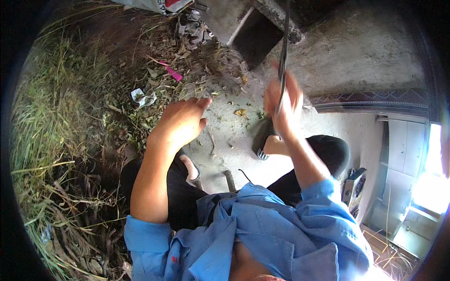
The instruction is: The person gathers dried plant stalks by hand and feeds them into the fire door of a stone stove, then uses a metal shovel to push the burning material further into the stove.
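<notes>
My right hand [286,105], blurred, is raised at the right of the view, with a long thin dark metal rod [284,52] running up from it past a dark square opening [258,37]. The rod's lower end lies across the hand, and its far end leaves the view at the top. Over the floor at the left of centre hangs my left hand [182,117], its back up, with nothing seen in it and the fingers slightly bent. Beneath both hands are scattered leaves on the concrete floor [225,140].
Dry grass and twigs [70,196] heap up along the left. Among the litter lie a crumpled white paper [142,97] and a pink strip [171,72]. A plastered block [351,59] stands upper right; a pale cabinet [400,151] is at the far right.
</notes>
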`<state>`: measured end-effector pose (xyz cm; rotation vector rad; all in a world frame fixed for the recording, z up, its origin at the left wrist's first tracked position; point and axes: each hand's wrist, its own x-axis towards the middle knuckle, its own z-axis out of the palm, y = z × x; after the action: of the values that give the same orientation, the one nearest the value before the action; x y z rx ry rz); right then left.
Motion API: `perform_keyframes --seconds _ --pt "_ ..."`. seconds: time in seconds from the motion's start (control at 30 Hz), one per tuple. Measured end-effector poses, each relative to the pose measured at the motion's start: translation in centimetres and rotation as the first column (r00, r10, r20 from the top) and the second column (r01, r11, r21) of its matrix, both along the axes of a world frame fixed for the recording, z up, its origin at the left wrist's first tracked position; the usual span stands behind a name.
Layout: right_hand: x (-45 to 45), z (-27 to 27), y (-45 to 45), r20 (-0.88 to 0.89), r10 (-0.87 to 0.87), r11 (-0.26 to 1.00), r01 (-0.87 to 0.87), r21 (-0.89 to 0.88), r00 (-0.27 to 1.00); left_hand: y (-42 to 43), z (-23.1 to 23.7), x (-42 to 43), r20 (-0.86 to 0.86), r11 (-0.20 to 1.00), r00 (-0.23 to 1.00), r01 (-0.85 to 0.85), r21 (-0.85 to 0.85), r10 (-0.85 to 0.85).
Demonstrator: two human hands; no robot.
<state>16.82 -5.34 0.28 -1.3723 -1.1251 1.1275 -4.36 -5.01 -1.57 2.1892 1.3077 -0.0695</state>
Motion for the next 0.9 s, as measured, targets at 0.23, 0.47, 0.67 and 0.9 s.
perform_keyframes --seconds 0.23,0.47,0.67,0.9 --pt "10.8 1.6 -12.2 0.741 0.345 0.938 -0.238 -0.252 0.576 -0.8 -0.2 -0.8 0.011 0.999 1.000 -0.012 -0.030 0.012" --pt "13.4 1.4 -8.0 0.777 0.236 0.966 -0.229 -0.121 0.583 0.0 -1.2 -0.7 0.022 0.998 1.000 -0.001 -0.061 0.002" --pt "14.4 -1.4 -0.3 0.292 0.114 0.981 -0.060 -0.186 0.950 0.9 -1.9 -1.3 -0.021 0.996 0.999 -0.046 -0.078 0.044" --pt "14.6 0.4 -1.7 0.198 -0.007 0.984 0.042 -0.174 0.980 1.6 -1.5 -0.6 -0.049 0.993 0.998 -0.049 -0.104 0.044"
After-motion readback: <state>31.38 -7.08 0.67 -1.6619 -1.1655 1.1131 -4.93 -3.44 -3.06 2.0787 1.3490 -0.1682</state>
